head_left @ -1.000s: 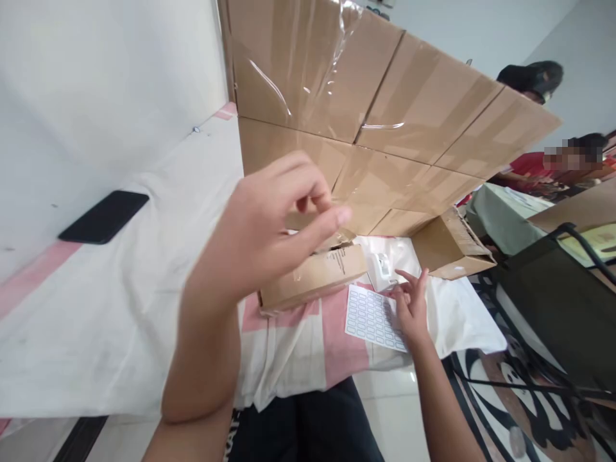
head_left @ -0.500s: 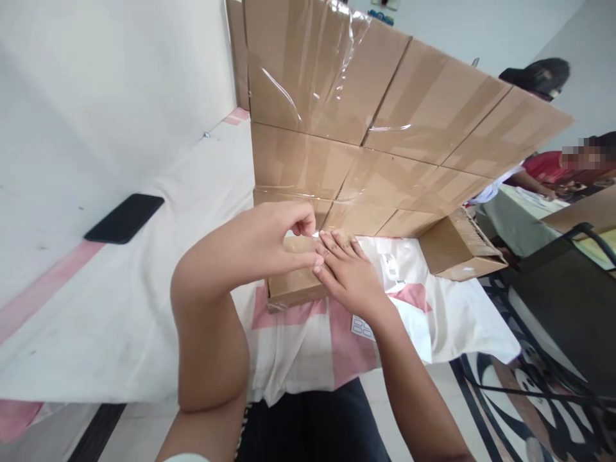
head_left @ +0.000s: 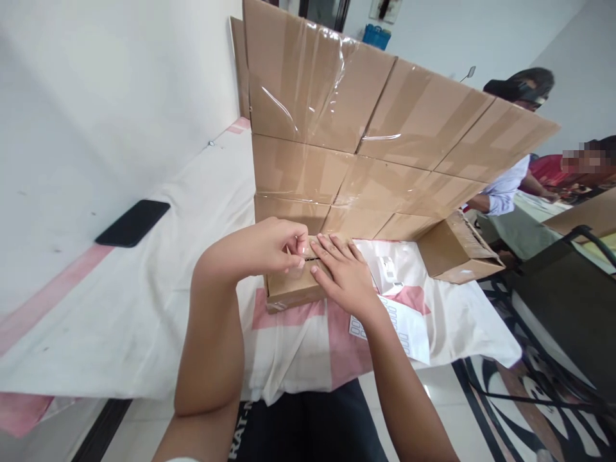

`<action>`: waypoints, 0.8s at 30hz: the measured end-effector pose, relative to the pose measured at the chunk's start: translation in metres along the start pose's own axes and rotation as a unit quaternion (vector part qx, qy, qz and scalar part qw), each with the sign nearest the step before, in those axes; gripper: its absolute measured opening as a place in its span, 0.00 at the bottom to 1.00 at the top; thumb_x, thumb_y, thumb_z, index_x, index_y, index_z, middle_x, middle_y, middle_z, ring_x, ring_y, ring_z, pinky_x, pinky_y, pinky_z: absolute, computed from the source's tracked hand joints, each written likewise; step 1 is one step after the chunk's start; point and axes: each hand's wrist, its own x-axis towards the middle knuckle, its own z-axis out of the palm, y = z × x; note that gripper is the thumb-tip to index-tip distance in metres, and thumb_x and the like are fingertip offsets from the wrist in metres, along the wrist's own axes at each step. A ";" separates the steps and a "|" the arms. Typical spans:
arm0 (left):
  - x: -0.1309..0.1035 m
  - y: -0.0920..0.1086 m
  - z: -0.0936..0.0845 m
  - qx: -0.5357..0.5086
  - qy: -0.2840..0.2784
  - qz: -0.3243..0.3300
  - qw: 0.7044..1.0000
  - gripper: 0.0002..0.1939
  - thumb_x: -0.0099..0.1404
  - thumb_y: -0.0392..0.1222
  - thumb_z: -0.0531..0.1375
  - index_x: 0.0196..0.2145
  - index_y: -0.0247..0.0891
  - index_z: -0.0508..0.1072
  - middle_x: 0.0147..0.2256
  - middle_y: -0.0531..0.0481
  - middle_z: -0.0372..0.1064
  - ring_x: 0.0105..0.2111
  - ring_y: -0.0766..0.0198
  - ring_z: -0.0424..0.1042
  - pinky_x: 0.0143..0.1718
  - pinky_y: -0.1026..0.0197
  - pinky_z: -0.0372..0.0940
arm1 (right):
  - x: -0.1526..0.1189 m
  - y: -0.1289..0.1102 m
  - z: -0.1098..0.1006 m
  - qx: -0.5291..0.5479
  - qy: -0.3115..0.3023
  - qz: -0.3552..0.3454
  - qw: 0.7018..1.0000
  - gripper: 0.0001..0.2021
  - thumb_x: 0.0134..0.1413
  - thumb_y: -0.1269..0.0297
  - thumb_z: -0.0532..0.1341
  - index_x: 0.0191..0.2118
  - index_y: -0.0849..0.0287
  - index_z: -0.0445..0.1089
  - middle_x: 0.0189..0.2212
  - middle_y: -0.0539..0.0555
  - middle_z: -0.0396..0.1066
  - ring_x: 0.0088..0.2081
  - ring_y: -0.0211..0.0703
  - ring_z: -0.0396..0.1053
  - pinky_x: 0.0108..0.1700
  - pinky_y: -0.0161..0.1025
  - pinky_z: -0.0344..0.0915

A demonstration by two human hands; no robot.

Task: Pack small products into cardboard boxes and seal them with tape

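Observation:
A small cardboard box (head_left: 296, 290) lies on the cloth in front of me, and a dark seam shows between its top flaps. Over its left part, my left hand (head_left: 276, 247) is closed in a pinch on what looks like a strip of clear tape (head_left: 310, 249) at the seam. My right hand (head_left: 344, 273) rests flat on the right part of the box top, fingers spread, covering much of it.
A tall wall of taped cardboard (head_left: 317, 96) stands behind the box. A black phone (head_left: 133, 222) lies at left. At right are a printed sheet (head_left: 409, 333), a small white item (head_left: 387, 273), an open carton (head_left: 445, 247) and a dark chair (head_left: 563, 308). Two people sit beyond.
My left hand has shifted slightly left and down, its fingers drawing closer together in a pinch. The seam on the box top now shows. My right hand stays pressed on the box.

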 end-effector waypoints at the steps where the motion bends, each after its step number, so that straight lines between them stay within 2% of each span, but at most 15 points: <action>1: 0.001 -0.002 0.000 -0.018 -0.013 -0.004 1.000 0.06 0.58 0.42 0.60 0.30 0.42 0.65 0.26 0.57 0.70 0.25 0.65 0.72 0.25 0.63 0.59 | 0.000 0.000 0.001 0.001 0.007 0.002 1.000 0.26 0.71 0.51 0.49 0.69 0.49 0.59 0.70 0.49 0.53 0.71 0.51 0.49 0.71 0.57 0.44; 9: 0.015 -0.003 0.008 -0.062 -0.039 0.004 0.997 0.09 0.57 0.41 0.62 0.31 0.41 0.64 0.29 0.56 0.74 0.26 0.63 0.75 0.26 0.64 0.62 | 0.000 -0.002 0.003 0.012 0.027 0.013 0.999 0.24 0.70 0.51 0.51 0.66 0.49 0.64 0.69 0.49 0.56 0.70 0.51 0.52 0.70 0.57 0.47; 14: 0.020 -0.007 0.009 -0.052 -0.022 0.009 0.998 0.08 0.56 0.38 0.61 0.31 0.41 0.62 0.29 0.56 0.74 0.24 0.64 0.75 0.24 0.65 0.60 | 0.000 -0.003 0.002 0.014 0.035 0.020 0.999 0.23 0.70 0.52 0.51 0.66 0.48 0.65 0.68 0.49 0.58 0.70 0.51 0.53 0.69 0.57 0.48; 19: 0.024 -0.010 0.011 -0.034 -0.012 -0.035 0.999 0.10 0.54 0.36 0.60 0.30 0.42 0.60 0.26 0.57 0.74 0.25 0.63 0.75 0.22 0.65 0.58 | -0.001 -0.002 0.004 0.012 0.042 0.016 0.999 0.24 0.70 0.51 0.51 0.66 0.48 0.64 0.68 0.49 0.58 0.70 0.50 0.53 0.69 0.56 0.48; 24: 0.023 -0.010 0.011 -0.022 0.001 0.001 1.000 0.09 0.55 0.38 0.60 0.30 0.42 0.60 0.24 0.57 0.72 0.28 0.62 0.75 0.25 0.64 0.60 | 0.000 -0.002 0.005 0.014 0.048 0.018 0.999 0.23 0.70 0.52 0.51 0.65 0.49 0.65 0.68 0.48 0.59 0.69 0.50 0.53 0.70 0.55 0.47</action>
